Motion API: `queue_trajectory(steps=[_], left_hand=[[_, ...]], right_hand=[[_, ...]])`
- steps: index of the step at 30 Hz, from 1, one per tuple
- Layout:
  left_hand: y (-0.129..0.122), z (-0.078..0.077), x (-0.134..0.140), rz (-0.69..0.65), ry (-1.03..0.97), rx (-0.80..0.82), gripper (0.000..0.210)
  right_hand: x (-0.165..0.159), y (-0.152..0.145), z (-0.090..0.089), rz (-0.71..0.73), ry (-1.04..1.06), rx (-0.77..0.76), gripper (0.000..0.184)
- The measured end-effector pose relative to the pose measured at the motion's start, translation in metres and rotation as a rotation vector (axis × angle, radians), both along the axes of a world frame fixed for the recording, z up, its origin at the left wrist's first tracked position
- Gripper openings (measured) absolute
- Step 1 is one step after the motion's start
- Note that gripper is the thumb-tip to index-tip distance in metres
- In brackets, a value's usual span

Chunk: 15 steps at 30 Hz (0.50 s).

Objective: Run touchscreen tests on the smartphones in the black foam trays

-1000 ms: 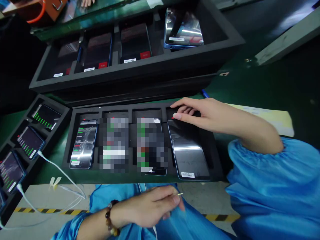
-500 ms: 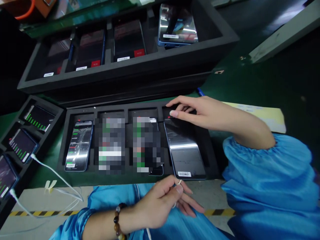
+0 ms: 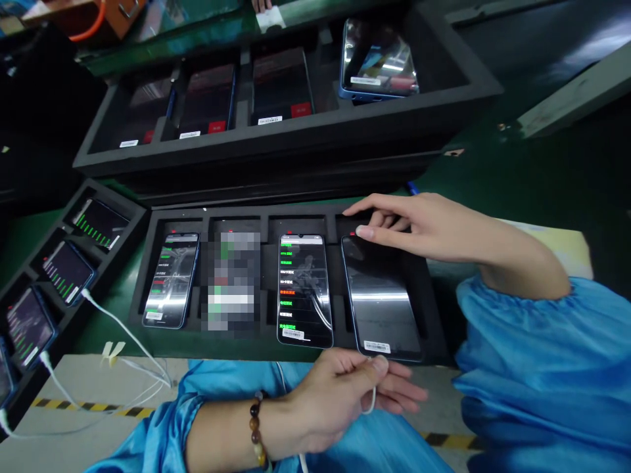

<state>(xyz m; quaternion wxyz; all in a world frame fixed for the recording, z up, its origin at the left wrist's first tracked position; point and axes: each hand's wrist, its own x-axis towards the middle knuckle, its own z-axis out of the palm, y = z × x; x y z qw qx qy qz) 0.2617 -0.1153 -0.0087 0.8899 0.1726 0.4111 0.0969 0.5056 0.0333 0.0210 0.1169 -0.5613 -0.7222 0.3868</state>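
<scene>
At the right end of the near black foam tray (image 3: 263,263) lies a phone (image 3: 382,295) with a dark, reflective screen and a barcode label. My right hand (image 3: 409,223) is over its top edge, with index finger and thumb apart and the other fingers bent. My left hand (image 3: 340,394), wearing a bead bracelet, pinches a white cable (image 3: 371,402) between thumb and index finger beside that phone's lower edge. The cable's plug is hidden, so I cannot tell whether it touches the phone. Left of it, a lit phone (image 3: 305,289) shows a list in green, white and red.
Another lit phone (image 3: 171,279) lies at the tray's left, beside a pixelated area. At far left, an angled tray (image 3: 133,226) holds phones, some with white cables (image 3: 118,325). Behind stands a deeper foam tray (image 3: 276,148) with several phones. Yellow paper (image 3: 566,246) lies right.
The view has shifted, so the trays appear further right. My left hand has brought the cable up closer to the right phone's lower edge. My right hand keeps its place over the phone's top.
</scene>
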Motion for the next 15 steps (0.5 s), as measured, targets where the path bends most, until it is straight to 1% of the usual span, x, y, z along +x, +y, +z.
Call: queue_trajectory(steps=[2,5,7,9,10,12,15], left_hand=[[-0.002,-0.001,0.001,0.018,0.018,-0.02,0.096],[-0.006,-0.008,0.004,0.033,0.013,-0.014,0.095],[-0.005,-0.013,0.003,0.003,-0.024,0.0,0.1],[0.0,-0.015,-0.003,-0.078,-0.077,0.045,0.106],[0.004,-0.013,-0.008,-0.138,-0.1,0.101,0.107],[0.015,-0.001,-0.025,-0.283,-0.094,0.304,0.096],[0.034,0.03,-0.059,-0.515,0.022,0.666,0.066]], right_hand=[[0.0,0.0,0.001,-0.009,0.017,-0.007,0.077],[0.001,-0.001,-0.002,-0.051,0.047,-0.005,0.078],[0.002,-0.003,-0.005,-0.089,0.086,-0.014,0.078],[0.002,-0.003,-0.007,-0.119,0.12,-0.035,0.076],[0.002,-0.004,-0.008,-0.123,0.127,-0.05,0.074],[0.002,-0.004,-0.009,-0.112,0.119,-0.066,0.071],[0.002,-0.004,-0.012,-0.067,0.099,-0.069,0.075]])
